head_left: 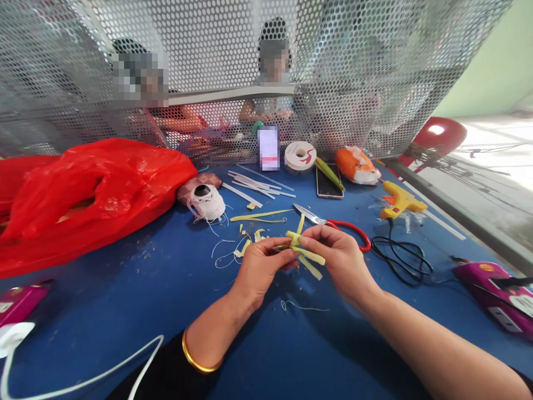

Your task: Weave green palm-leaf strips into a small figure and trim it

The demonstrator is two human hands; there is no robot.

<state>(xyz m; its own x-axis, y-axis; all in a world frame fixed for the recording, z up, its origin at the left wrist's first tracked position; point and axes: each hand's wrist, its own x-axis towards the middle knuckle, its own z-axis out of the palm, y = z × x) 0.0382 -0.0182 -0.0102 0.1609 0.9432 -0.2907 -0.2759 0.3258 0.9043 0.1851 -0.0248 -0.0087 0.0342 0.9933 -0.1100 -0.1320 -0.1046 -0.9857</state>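
Note:
My left hand (260,264) and my right hand (339,258) meet over the blue table (166,311), both pinched on a small bundle of yellow-green leaf strips (302,250) held a little above the surface. The strips cross each other and stick out between the fingertips. A gold bangle (195,358) circles my left wrist. Red-handled scissors (333,222) lie just behind my right hand. More loose yellow strips (260,216) and bits of white thread (225,253) lie on the table behind my left hand.
A red plastic bag (83,194) fills the left side. A spool of white thread (206,201), white sticks (254,186), a tape roll (300,155), a phone (327,180), a yellow glue gun (400,203) with black cord (400,258) sit behind. Two people sit beyond the perforated screen (375,72).

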